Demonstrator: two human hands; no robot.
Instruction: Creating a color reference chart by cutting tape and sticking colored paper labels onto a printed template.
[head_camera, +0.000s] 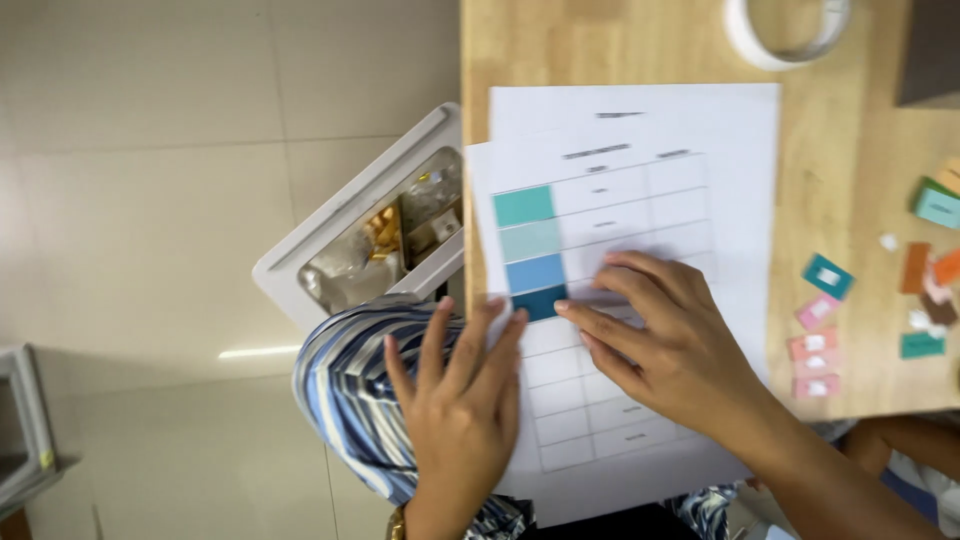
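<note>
A white paper sheet (660, 200) with a printed table lies on a wooden table (520, 50), over a second sheet. Several colour squares fill the table's left column: teal (523, 206), pale teal, blue (535, 272) and dark teal (540, 301). My left hand (460, 400) lies flat on the sheet's lower left edge, fingers spread. My right hand (665, 335) rests on the sheet, its index fingertip touching the dark teal square. Neither hand holds anything.
Loose colour chips, pink (818, 311), teal (828, 275), green (921, 345) and orange (915, 267), lie scattered at the table's right. A white tape roll (745, 35) sits at the top. A white waste bin (330, 245) with wrappers stands on the tiled floor, left of the table.
</note>
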